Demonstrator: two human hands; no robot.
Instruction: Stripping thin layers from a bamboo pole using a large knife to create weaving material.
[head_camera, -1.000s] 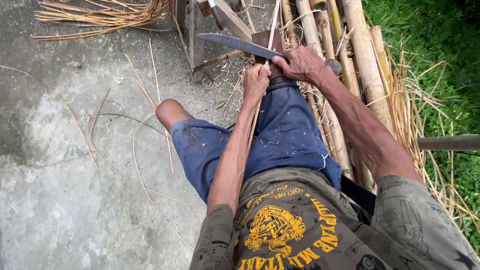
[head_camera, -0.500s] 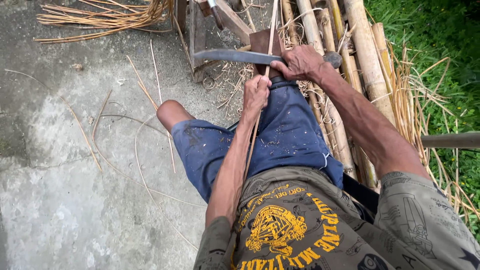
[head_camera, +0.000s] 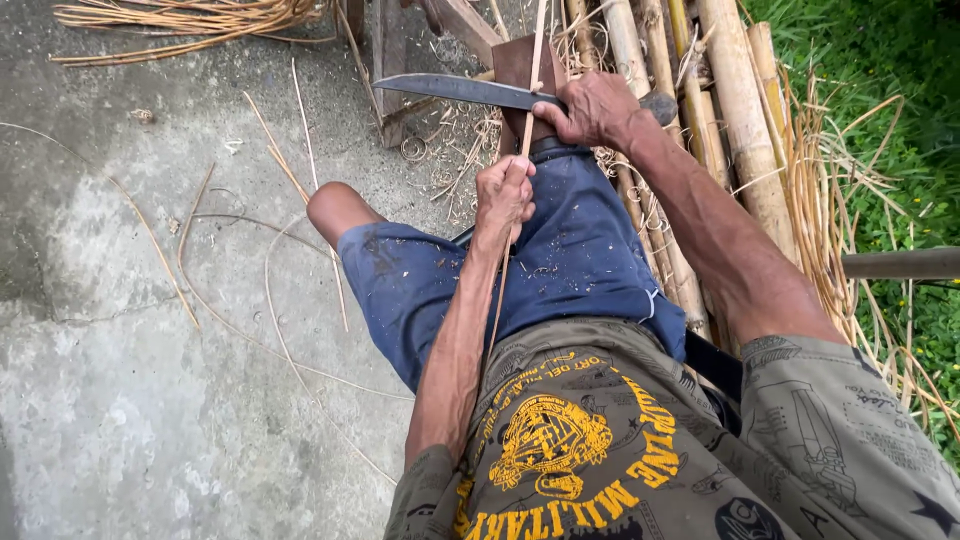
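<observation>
Right hand (head_camera: 592, 108) clenched round the handle of a long knife (head_camera: 462, 91); dark handle end shows just past the wrist. Blade lies roughly level, tip pointing to the person's left, above the knees.

Left hand (head_camera: 503, 195) closed on a thin bamboo strip (head_camera: 537, 50), gripping it just below the blade. The strip runs up from the lap, through the left fist, across the blade edge and on up toward the top of the frame, nearly upright. Whether the edge bites into the strip or only lies against it cannot be told.

Both hands sit over the person's blue shorts (head_camera: 575, 255); one bare knee sticks out to the left. Fine shavings speckle the cloth. Behind the blade, a brown wooden block (head_camera: 520, 62) stands on end.

To the right, a row of thick bamboo poles (head_camera: 738, 110) lies side by side, dry slivers tangled over them, grass (head_camera: 885, 60) beyond. To the left, concrete floor (head_camera: 120, 380) with loose long strips scattered across it, and a bundle of pale strips (head_camera: 190, 18) at the top edge.
</observation>
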